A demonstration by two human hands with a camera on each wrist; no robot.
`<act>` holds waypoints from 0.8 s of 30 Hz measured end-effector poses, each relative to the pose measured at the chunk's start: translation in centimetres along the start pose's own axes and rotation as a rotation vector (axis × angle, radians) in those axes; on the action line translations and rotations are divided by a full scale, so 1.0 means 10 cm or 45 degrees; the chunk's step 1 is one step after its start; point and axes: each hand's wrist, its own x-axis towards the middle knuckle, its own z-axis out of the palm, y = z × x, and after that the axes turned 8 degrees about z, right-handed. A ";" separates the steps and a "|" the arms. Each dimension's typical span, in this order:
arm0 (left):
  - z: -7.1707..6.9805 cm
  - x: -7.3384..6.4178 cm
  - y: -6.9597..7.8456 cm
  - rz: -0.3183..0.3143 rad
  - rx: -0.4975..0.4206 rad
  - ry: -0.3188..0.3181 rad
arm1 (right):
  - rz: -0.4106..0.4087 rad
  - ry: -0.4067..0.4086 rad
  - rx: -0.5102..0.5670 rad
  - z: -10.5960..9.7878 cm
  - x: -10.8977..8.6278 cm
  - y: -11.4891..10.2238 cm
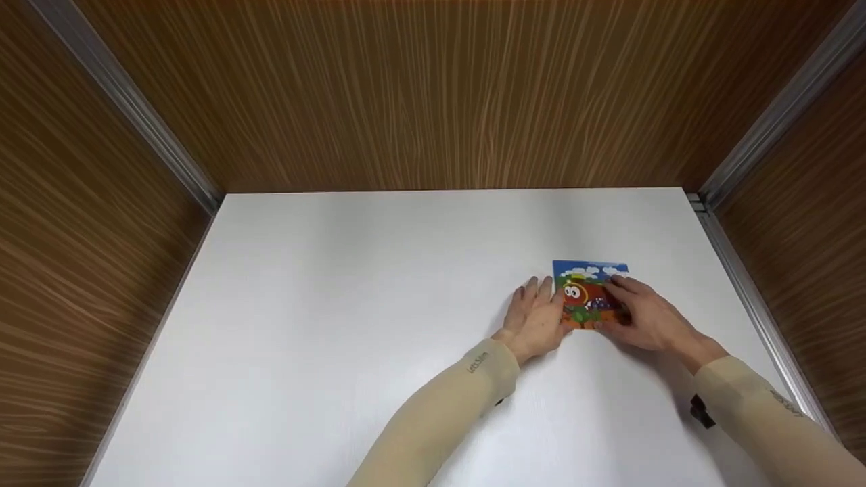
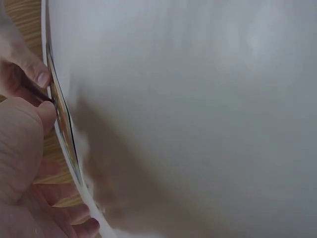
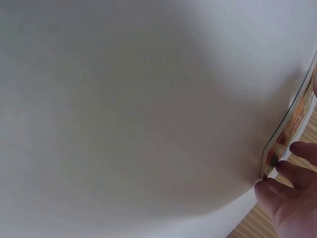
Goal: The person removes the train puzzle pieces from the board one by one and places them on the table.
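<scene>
A small square cartoon picture board [image 1: 582,316] lies flat on the white table, right of the middle. It shows blue sky, white clouds and a red figure with big round eyes. Along its left edge rests my left hand [image 1: 536,323], fingers straight and pointing away, thumb at the near left corner. My right hand [image 1: 646,314] lies over the right part, its forefinger on the picture and its thumb at the near edge. Low in the right wrist view, loosely bent fingertips [image 3: 282,168] touch the board's side [image 3: 277,144]. The left wrist view shows the board's thin edge [image 2: 67,124].
The white table [image 1: 338,304] spreads out to the left of the hands. A wood-grain panel [image 1: 446,95] stands at the back, with more panels at both sides. A metal rail [image 1: 758,304] runs along the right table edge, near the right forearm.
</scene>
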 end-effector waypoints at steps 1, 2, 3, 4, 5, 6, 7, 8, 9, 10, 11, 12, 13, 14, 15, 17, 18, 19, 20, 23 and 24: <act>0.00 0.01 0.02 0.010 0.009 0.006 | -0.003 0.001 0.000 0.00 0.00 0.00; 0.01 0.03 0.05 0.019 0.019 0.009 | -0.007 0.004 0.000 -0.01 0.00 0.01; 0.01 0.04 0.07 0.028 0.023 0.012 | -0.008 0.004 -0.003 -0.01 0.00 0.00; 0.01 0.05 0.08 0.037 0.027 0.010 | -0.012 0.007 -0.007 -0.01 0.00 0.00; 0.02 0.06 0.10 0.044 0.028 0.006 | -0.015 0.010 -0.009 -0.02 0.00 0.00; 0.02 0.07 0.11 0.051 0.027 0.002 | -0.018 0.012 -0.013 -0.02 0.00 0.00; 0.02 0.08 0.12 0.056 0.024 -0.003 | -0.021 0.012 -0.017 -0.03 0.00 0.00; 0.02 0.08 0.13 0.061 0.025 -0.009 | -0.020 0.011 -0.019 -0.03 -0.01 0.00; 0.02 0.09 0.14 0.066 0.030 -0.015 | -0.021 0.009 -0.020 -0.04 -0.01 0.00; 0.03 0.09 0.14 0.069 0.034 -0.019 | -0.017 0.004 -0.018 -0.04 -0.01 0.00; 0.03 0.10 0.15 0.073 0.041 -0.022 | -0.012 -0.001 -0.017 -0.04 -0.01 0.00; 0.03 0.10 0.15 0.076 0.045 -0.023 | -0.007 -0.006 -0.016 -0.04 0.00 0.00; 0.03 0.10 0.15 0.079 0.048 -0.024 | -0.003 -0.011 -0.016 -0.04 0.00 -0.01; 0.03 0.10 0.15 0.081 0.048 -0.023 | 0.000 -0.015 -0.015 -0.04 0.00 -0.01; 0.03 0.10 0.15 0.084 0.047 -0.022 | 0.001 -0.017 -0.014 -0.04 0.00 -0.01; 0.02 0.09 0.15 0.088 0.036 -0.016 | 0.004 -0.019 -0.018 -0.04 0.00 -0.02; 0.02 0.09 0.15 0.090 0.030 -0.014 | 0.002 -0.018 -0.021 -0.04 0.00 -0.02; 0.02 0.09 0.15 0.093 0.025 -0.012 | 0.001 -0.017 -0.023 -0.04 0.00 -0.03; 0.02 0.09 0.14 0.097 0.025 -0.011 | -0.001 -0.016 -0.026 -0.05 0.00 -0.03; 0.02 0.09 0.14 0.124 0.055 -0.001 | -0.019 -0.002 -0.029 -0.05 0.00 -0.05; 0.02 0.08 0.14 0.134 0.069 0.003 | -0.025 0.004 -0.031 -0.05 0.00 -0.05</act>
